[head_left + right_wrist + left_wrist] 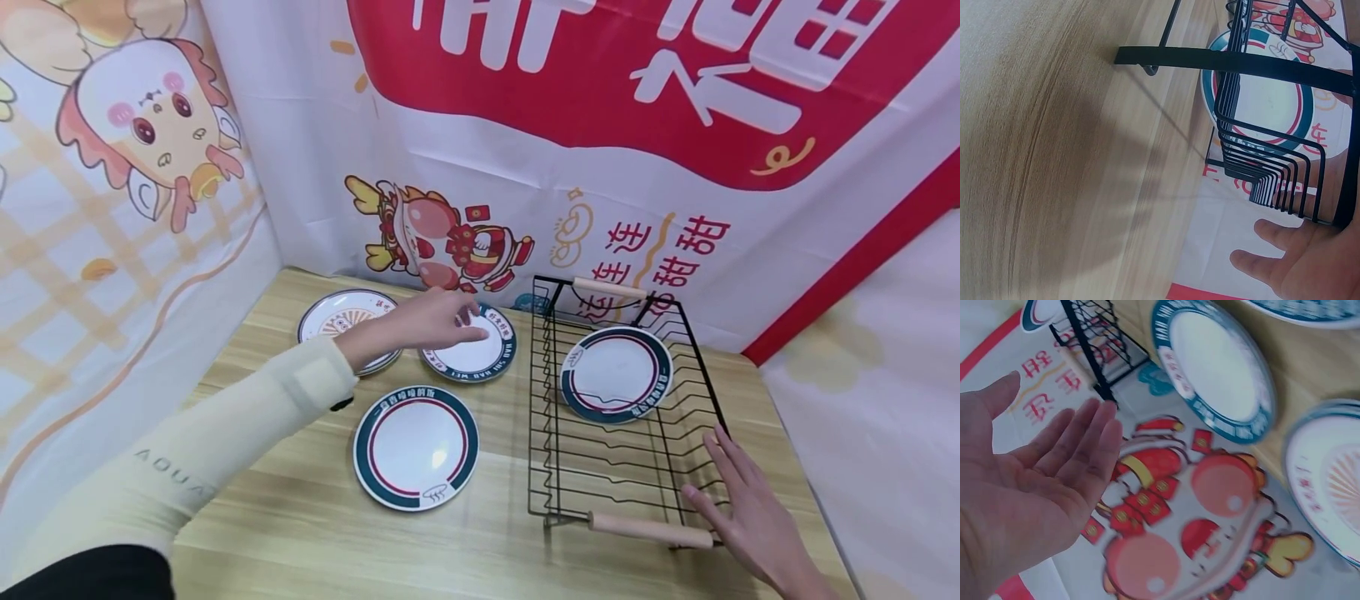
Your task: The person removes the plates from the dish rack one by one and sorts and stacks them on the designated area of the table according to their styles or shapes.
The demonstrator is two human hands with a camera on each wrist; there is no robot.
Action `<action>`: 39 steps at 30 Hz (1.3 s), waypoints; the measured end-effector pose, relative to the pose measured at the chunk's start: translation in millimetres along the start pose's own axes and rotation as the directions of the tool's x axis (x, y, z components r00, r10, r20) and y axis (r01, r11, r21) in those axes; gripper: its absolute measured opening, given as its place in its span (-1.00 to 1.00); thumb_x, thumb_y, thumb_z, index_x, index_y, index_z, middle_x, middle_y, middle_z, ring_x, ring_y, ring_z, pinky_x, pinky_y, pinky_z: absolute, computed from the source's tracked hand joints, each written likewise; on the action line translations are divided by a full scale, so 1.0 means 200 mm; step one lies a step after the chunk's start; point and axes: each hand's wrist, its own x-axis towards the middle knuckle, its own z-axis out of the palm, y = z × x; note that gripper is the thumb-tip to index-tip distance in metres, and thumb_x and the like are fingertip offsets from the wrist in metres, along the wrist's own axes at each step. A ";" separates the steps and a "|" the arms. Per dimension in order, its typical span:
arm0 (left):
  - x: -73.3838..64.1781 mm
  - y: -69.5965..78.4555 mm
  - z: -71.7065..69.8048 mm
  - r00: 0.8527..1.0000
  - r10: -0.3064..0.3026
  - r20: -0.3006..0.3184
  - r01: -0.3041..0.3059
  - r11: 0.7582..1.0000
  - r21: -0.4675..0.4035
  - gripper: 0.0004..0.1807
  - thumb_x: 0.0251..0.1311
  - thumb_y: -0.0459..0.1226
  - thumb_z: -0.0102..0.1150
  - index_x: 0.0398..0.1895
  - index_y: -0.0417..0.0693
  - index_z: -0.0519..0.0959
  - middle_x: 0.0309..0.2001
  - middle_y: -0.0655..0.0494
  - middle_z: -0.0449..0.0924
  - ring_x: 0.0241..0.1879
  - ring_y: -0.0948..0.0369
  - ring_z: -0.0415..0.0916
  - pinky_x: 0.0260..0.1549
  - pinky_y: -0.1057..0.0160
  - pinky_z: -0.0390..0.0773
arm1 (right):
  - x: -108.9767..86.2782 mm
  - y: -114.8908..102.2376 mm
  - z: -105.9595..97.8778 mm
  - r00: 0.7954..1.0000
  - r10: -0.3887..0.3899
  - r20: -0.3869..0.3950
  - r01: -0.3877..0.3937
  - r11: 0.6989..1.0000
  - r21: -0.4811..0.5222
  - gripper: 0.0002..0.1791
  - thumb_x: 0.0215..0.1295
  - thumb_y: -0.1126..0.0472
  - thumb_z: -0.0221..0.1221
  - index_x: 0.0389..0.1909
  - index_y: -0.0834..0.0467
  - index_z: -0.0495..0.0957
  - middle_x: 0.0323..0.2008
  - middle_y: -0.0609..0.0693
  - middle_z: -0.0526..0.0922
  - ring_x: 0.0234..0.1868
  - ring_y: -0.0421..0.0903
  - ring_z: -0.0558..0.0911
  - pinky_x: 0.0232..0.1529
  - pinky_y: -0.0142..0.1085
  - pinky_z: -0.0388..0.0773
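My left hand (450, 319) hovers over a blue-rimmed white plate (498, 350), its fingers loosely bent and holding nothing; in the left wrist view the palm (1041, 481) shows bare. At the right, my right hand (753, 512) rests on the side of a black wire dish rack (611, 462), fingers extended and spread along its edge. In the right wrist view some fingers show behind the wires and others outside them. A white plate with a green rim and red ring (618, 375) lies tilted in the back part of the rack.
A matching green-rimmed plate (416, 450) lies on the wooden table (300, 508) left of the rack. Behind my left forearm are stacked plates with a sunburst pattern (330, 312). The rack has wooden handles (648, 530) at both ends. A printed cloth (480, 150) hangs behind.
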 end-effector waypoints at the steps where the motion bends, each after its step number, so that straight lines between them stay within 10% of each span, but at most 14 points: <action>1: 0.03 0.02 0.01 1.000 0.020 -0.003 -0.020 1.000 -0.008 -0.43 0.45 0.07 0.29 0.31 -0.11 0.59 0.16 -0.05 0.72 0.15 0.03 0.66 0.15 0.03 0.67 | 0.00 0.00 0.00 1.000 -0.001 -0.001 0.001 1.000 0.001 -0.03 0.46 -0.14 0.25 0.70 0.14 0.04 0.72 0.13 -0.09 0.60 0.42 0.09 0.14 0.61 0.28; 19: 0.43 0.43 0.09 0.986 0.149 0.079 -0.153 0.986 0.058 -0.26 0.45 0.11 0.26 0.52 -0.08 0.40 0.42 0.01 0.54 0.38 0.10 0.50 0.35 0.13 0.50 | 0.00 0.00 0.00 1.000 0.012 0.015 -0.012 1.000 0.003 -0.03 0.48 -0.15 0.24 0.70 0.12 0.02 0.73 0.10 -0.13 0.60 0.43 0.08 0.10 0.64 0.29; 26: 0.56 0.53 0.17 0.980 0.166 0.108 -0.170 0.985 0.033 -0.41 0.43 0.06 0.32 0.33 -0.11 0.53 0.15 0.00 0.68 -0.04 0.17 0.60 -0.12 0.22 0.56 | 0.00 0.00 -0.02 0.999 0.022 0.029 -0.021 1.000 -0.008 -0.04 0.48 -0.16 0.24 0.69 0.16 0.04 0.69 0.23 -0.03 0.55 0.48 0.14 0.11 0.63 0.30; 39: 0.68 0.68 0.32 0.970 0.167 0.175 -0.177 0.983 0.045 -0.64 0.49 -0.07 0.29 0.15 -0.10 0.61 -0.02 0.09 0.64 -0.09 0.21 0.52 -0.15 0.28 0.55 | 0.00 0.01 -0.01 0.999 -0.023 -0.025 0.023 1.000 0.021 -0.05 0.44 -0.10 0.29 0.69 0.12 0.08 0.72 0.09 -0.07 0.57 0.44 0.13 0.12 0.61 0.29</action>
